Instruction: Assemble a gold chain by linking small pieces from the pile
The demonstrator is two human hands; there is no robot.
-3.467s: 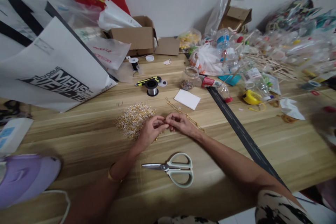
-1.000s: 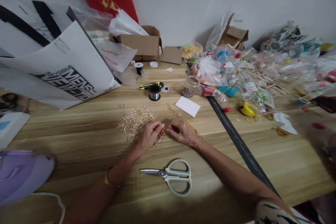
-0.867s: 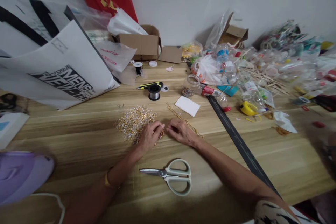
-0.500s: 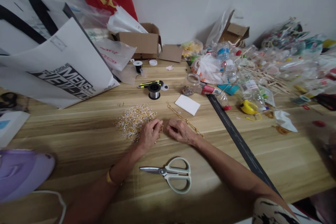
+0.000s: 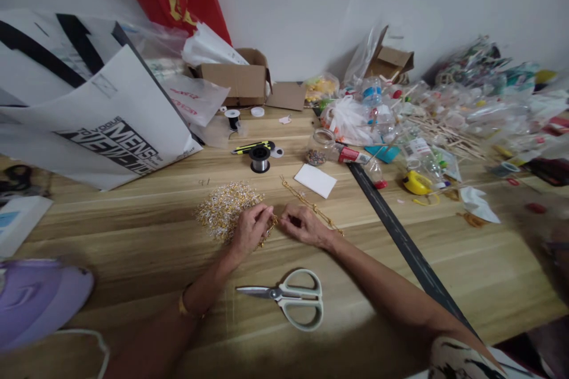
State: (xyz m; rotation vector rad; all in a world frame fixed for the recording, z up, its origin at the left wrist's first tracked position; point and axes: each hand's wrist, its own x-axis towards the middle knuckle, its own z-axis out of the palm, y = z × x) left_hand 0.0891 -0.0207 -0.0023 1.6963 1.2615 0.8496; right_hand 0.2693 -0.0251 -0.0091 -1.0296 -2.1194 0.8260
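Note:
My left hand (image 5: 251, 227) is closed in a pinch at the right side of a heap of gold and clear beads (image 5: 224, 207). A short gold beaded piece (image 5: 272, 226) shows at its fingertips. Just to the right, my right hand (image 5: 304, 224) is pinched close to that piece; what lies between its fingers is too small to tell. A gold chain (image 5: 311, 204) stretches over the table beyond my right hand, partly behind it. Scissors with pale handles (image 5: 302, 299) lie nearer to me, blades pointing left.
A spool of silver wire (image 5: 259, 160), a yellow-black cutter (image 5: 253, 147), a white card (image 5: 315, 180) and a jar of beads (image 5: 317, 148) stand beyond my hands. Plastic bottles (image 5: 418, 151) and sticks clutter the right; a purple iron (image 5: 40, 302) sits at left.
The camera view has tilted up slightly. My fingertips have shifted a little, and more of the gold piece shows between my hands, which stay close together.

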